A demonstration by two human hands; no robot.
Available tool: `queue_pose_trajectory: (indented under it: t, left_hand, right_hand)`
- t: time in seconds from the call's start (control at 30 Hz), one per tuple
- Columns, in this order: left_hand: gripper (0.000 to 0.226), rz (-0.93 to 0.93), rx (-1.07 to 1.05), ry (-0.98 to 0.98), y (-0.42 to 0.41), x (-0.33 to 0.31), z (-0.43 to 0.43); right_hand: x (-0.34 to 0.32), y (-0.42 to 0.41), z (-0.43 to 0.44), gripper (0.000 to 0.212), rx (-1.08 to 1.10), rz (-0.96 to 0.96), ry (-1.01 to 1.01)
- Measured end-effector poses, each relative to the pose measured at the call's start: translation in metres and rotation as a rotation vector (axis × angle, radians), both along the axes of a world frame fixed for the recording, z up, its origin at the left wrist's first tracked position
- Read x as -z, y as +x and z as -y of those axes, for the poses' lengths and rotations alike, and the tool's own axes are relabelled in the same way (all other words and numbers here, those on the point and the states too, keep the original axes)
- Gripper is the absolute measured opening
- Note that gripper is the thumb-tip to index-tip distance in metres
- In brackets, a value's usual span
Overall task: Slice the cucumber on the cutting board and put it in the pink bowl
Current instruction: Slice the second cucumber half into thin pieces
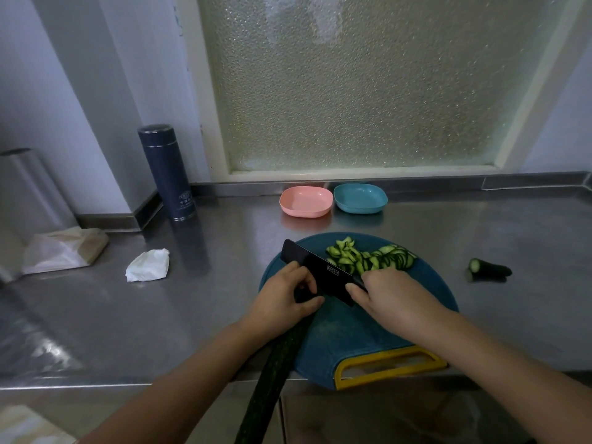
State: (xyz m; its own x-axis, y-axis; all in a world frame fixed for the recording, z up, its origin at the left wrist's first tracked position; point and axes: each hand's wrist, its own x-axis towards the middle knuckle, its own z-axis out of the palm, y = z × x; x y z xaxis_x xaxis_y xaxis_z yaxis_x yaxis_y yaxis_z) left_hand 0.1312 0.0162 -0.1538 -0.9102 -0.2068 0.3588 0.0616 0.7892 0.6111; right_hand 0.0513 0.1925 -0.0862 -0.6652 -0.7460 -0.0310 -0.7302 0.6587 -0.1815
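the left hand (285, 296) curls its fingers round the cucumber (278, 357) to pin it on the cutting board (352, 334) while the right hand (387, 298) clamps the knife (317, 267) to slice.

We see steel counter (208, 299) bearing blue cutting board (352, 331), pink bowl (304, 213) beside blue bowl (358, 208), navy flask (166, 174), crumpled tissue (148, 265), cucumber stub (490, 269).
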Motion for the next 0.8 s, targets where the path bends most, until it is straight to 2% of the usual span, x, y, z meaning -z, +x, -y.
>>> queue_pose_trajectory:
  t: [0.2, 0.4, 0.6, 0.8]
  left_hand:
    - [0.028, -0.001, 0.005, -0.003, -0.001, 0.001, 0.0]
    - [0.025, -0.017, -0.007, 0.002, 0.0, 0.001, 0.0]
    - [0.023, 0.006, -0.013, 0.01, 0.001, 0.001, -0.001]
    - [0.03, 0.017, -0.019, 0.011, 0.0, 0.001, 0.0]
  right_hand:
    - [0.011, -0.004, 0.008, 0.04, -0.003, 0.059, -0.015]
    - [0.011, 0.005, 0.01, 0.042, 0.04, -0.021, 0.006]
    - [0.014, 0.005, 0.007, 0.043, 0.062, 0.026, -0.019]
    - [0.009, 0.001, 0.002, 0.041, 0.032, 0.036, -0.045]
